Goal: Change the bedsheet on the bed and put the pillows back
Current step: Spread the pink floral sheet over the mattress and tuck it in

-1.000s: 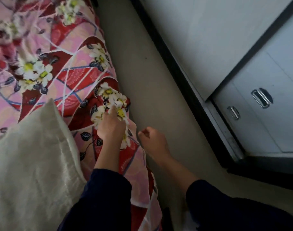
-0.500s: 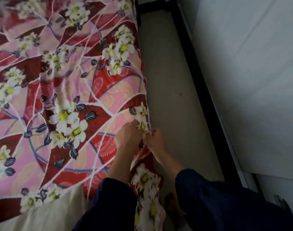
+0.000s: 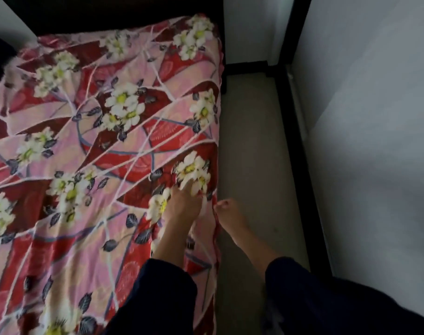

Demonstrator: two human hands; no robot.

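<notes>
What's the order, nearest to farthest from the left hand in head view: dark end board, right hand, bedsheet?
1. bedsheet, directly under the left hand.
2. right hand, just right, at bed edge.
3. dark end board, far end of bed.

A narrow strip of floor [image 3: 249, 153] runs along the bed's right edge to the far wall, hemmed on its right by a black plinth [image 3: 296, 146] under a white panel [image 3: 375, 141]. The sheet [image 3: 97, 141] lies flat, leaving free passage above it. A dark board [image 3: 109, 13] closes the far edge. At the near right edge, the left hand [image 3: 184, 204] lies on the sheet and the right hand [image 3: 230, 213] hangs over the floor strip.
</notes>
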